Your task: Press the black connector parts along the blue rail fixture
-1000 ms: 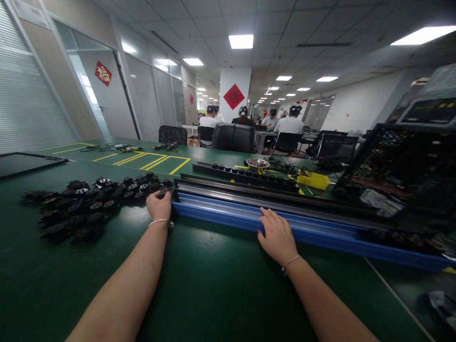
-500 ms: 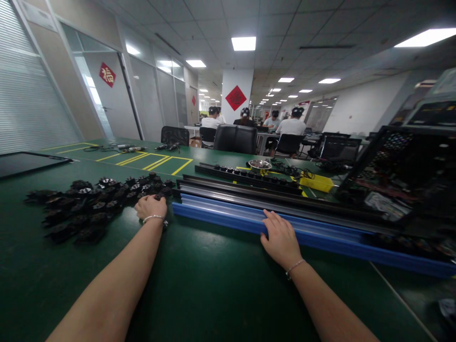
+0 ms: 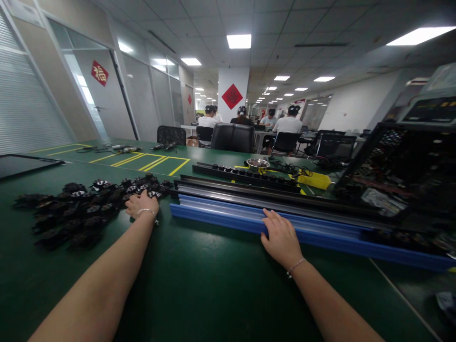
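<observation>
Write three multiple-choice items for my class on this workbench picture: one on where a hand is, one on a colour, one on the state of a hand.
1. Where is the left hand?
A. on the pile of small black parts
B. on the steel bowl
C. on the yellow bin

2. What colour is the long rail under the right hand?
A. red
B. blue
C. white

3. How does the right hand lie?
A. clenched round a tool
B. raised off the table
C. flat, fingers spread on the rail

Answers:
1. A, the left hand's fingers reach into the near edge of the black pile on the green table.
2. B, the rail nearest the person is bright blue, with black rails behind it.
3. C, the palm lies down on the rail's near edge and holds nothing.
</observation>
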The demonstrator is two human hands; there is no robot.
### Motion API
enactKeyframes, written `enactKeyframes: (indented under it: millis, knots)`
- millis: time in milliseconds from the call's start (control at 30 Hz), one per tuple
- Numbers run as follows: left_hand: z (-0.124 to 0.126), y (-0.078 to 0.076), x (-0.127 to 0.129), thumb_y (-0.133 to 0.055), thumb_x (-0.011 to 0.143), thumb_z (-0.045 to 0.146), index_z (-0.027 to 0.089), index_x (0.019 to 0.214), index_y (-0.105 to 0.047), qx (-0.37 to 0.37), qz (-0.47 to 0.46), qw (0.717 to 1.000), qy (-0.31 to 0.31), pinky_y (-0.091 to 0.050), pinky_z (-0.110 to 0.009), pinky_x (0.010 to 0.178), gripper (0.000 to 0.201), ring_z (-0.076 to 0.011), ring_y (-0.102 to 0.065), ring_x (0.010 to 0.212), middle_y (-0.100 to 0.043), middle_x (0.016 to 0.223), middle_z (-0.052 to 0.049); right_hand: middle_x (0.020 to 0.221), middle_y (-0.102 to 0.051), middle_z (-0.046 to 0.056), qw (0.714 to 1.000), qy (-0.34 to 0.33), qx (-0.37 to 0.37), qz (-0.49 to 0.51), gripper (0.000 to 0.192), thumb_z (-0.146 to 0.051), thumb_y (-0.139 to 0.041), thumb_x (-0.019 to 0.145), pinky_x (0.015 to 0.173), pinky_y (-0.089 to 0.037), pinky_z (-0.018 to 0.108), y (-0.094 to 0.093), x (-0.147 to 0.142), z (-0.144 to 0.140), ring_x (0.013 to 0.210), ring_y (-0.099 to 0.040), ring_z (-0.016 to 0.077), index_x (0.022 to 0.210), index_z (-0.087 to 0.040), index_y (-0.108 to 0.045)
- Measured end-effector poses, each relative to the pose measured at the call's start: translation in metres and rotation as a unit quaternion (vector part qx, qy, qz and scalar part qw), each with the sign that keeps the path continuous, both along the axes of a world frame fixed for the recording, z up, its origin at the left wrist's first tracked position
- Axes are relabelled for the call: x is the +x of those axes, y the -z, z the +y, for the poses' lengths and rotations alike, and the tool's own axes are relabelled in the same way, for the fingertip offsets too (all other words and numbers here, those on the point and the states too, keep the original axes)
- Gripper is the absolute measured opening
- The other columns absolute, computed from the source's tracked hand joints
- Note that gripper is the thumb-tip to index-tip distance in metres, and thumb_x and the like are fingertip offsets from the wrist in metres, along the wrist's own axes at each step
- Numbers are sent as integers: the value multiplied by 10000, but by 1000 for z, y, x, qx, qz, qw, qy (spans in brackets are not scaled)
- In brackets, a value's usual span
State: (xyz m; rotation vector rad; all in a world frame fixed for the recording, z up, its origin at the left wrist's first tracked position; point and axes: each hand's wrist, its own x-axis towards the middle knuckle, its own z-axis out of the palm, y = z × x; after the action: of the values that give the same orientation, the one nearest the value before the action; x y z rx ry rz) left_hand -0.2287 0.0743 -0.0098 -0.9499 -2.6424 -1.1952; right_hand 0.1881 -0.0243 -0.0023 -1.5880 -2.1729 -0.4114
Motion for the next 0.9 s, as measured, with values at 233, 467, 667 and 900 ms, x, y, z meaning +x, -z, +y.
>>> enactKeyframes:
  millis: [233,467,667,900]
  knots:
    - [-14,-8,19,-529,761,282,202,1207,-569,93,63,993,40,-343,-527,949,454,-368,-393,1173,-473,1261,-160,1358,-495,90,1000,3,4,2,288,-186,-487,765,1015,-311,431,-1,-1,0,1256,-410,252,1027,-177,-606]
    - [-39,-28,96,-505,815,210,245,1145,-607,199,233,904,298,-263,-440,1071,347,-267,-366,1277,-503,1288,-77,1363,-491,87,1000,1,2,1,297,-180,-478,754,1017,-311,434,0,-1,1,1258,-403,254,1019,-172,-611]
    - [-71,-27,197,-458,869,227,265,1134,-617,154,283,784,531,-320,-414,1059,311,-231,-352,1317,-492,1355,-52,1360,-497,79,1000,5,7,2,320,-159,-464,739,1028,-298,415,-1,-2,0,1262,-404,242,1019,-170,-617]
    - [-76,-14,239,-442,897,394,272,1108,-626,27,249,798,548,-380,-481,1000,305,-261,-446,1256,-540,1327,-68,1320,-535,70,999,-11,7,35,324,-179,-483,726,1011,-321,397,-2,-2,-1,1232,-436,235,1018,-189,-624]
